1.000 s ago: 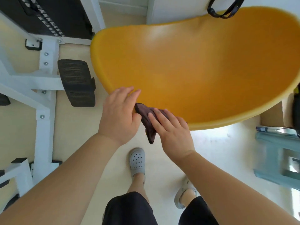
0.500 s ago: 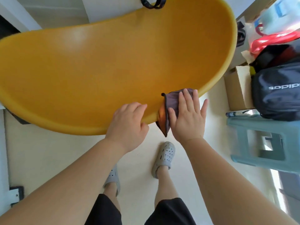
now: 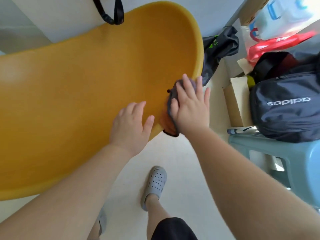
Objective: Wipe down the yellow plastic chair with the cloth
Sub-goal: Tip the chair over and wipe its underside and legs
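The right hand (image 3: 190, 108) lies flat with its fingers spread, pressing a dark grey cloth (image 3: 173, 103) against the right-hand rim of the yellow plastic chair (image 3: 83, 94). The cloth is bunched under the palm and fingers; its lower corner hangs over the chair's edge, and an orange tint shows on the hanging part. The left hand (image 3: 131, 125) rests open on the chair's smooth surface just beside the cloth, fingers loosely extended, holding nothing.

The chair's curved yellow shell fills the left and middle of the view, tilted so that its broad inner face turns toward the camera. A black strap loop (image 3: 110, 13) hangs over its upper edge.

Below the hands, on the pale floor (image 3: 181, 196), stands a foot in a grey perforated clog (image 3: 155, 183), with the hem of black shorts (image 3: 173, 229) at the bottom edge.

To the right of the chair a pale blue-green plastic stool (image 3: 285, 161) carries a dark backpack with white lettering (image 3: 285, 108). Behind it sit an open cardboard box (image 3: 237, 101), a crumpled black bag (image 3: 218, 49) and a red plastic bag (image 3: 277, 44).
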Available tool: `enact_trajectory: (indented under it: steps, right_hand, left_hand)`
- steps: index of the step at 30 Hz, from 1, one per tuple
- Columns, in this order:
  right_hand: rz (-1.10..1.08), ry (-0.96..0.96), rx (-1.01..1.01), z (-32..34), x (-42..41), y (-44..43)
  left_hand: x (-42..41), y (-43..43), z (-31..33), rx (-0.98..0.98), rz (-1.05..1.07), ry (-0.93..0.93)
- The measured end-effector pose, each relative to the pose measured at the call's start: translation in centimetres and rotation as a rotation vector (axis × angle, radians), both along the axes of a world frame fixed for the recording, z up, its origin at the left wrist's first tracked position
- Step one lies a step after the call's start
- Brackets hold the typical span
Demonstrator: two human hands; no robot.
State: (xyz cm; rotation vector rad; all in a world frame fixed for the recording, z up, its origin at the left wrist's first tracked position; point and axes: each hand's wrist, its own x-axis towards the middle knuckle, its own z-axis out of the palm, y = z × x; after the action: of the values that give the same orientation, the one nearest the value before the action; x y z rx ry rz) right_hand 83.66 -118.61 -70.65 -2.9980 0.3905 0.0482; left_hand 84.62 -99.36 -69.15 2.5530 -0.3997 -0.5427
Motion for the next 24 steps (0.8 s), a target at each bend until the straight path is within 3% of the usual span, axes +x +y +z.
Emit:
enact_trajectory:
  steps: [8, 11, 14, 17, 20, 24]
  right_hand:
    - [-0.027, 0.073, 0.161, 0.2, 8.1, -7.7]
    - [-0.152, 0.046, 0.183, 1.0, 8.8, -6.6]
    - [-0.133, -0.071, 0.203, 1.6, 5.5, -2.9]
    - [-0.098, 0.061, 0.259, 0.7, 2.6, -0.6]
    - [-0.210, 0.047, 0.390, -0.2, 4.9, -1.6]
    - [-0.206, 0.062, 0.375, 0.5, 10.0, -4.4]
  left_hand:
    - [-0.1, -0.7, -0.5, 0.182, -0.046, 0.003]
    - [-0.1, -0.5, -0.3, 0.210, -0.033, 0.015]
    - [-0.2, -0.3, -0.1, 0.211, -0.015, 0.019]
    - [-0.1, -0.5, -0.2, 0.224, -0.007, 0.037]
    - [0.0, -0.6, -0.3, 0.225, 0.000, 0.034]
    - [0.1, -0.9, -0.3, 0.245, -0.006, 0.045]
